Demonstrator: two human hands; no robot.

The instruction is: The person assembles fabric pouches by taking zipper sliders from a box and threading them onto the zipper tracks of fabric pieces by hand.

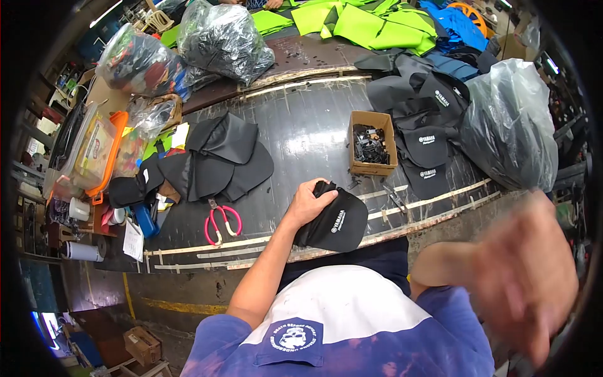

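Note:
My left hand [309,202] is closed on a folded black fabric piece [342,225] with a rounded end and a white YAMAHA print, at the near edge of the table. Raised close to the camera at the right, my right hand [524,270] is smeared by motion, so its fingers are hard to make out. A small cardboard box [372,168] of little black plastic parts stands just beyond the held piece. Left of my left hand lie red-handled scissors [222,225]. Thread snips [396,197] rest to the right of the fabric piece.
More YAMAHA-printed black pieces [422,141] are stacked at the right, beside a large clear plastic bag [512,125]. Plain black pieces [220,160] lie at the left near an orange-rimmed plastic bin [112,157]. Lime-green sheets [377,28] cover the far side, where another person's hand [273,4] shows.

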